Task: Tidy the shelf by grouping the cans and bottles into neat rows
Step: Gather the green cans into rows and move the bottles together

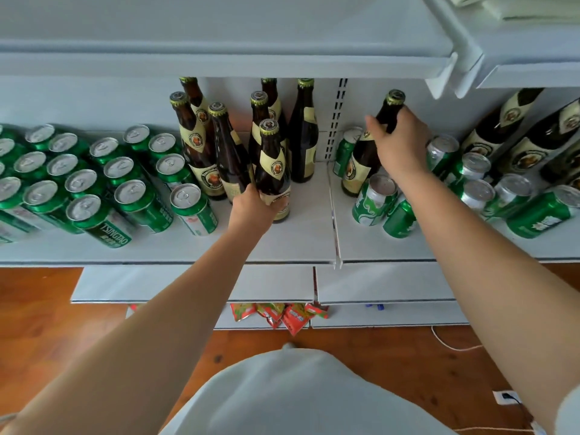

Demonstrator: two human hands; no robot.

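On the white shelf [301, 243] several brown beer bottles with cream labels stand in a group at the middle. My left hand [254, 205] grips the front bottle [272, 161] low on its body. My right hand [403, 142] holds the neck of another bottle [361, 164] standing alone among green cans [373, 199] on the right section. Neat rows of green cans [78, 177] fill the left section. More bottles [514, 127] lean at the far right behind loose cans [539, 215].
An upper shelf [219, 61] overhangs the bottle tops. A slotted upright [337, 120] divides the two sections at the back. Below, lower shelf edges and red snack packets [282, 315] show above a wooden floor [40, 309]. A cable and socket [507, 397] lie at the right.
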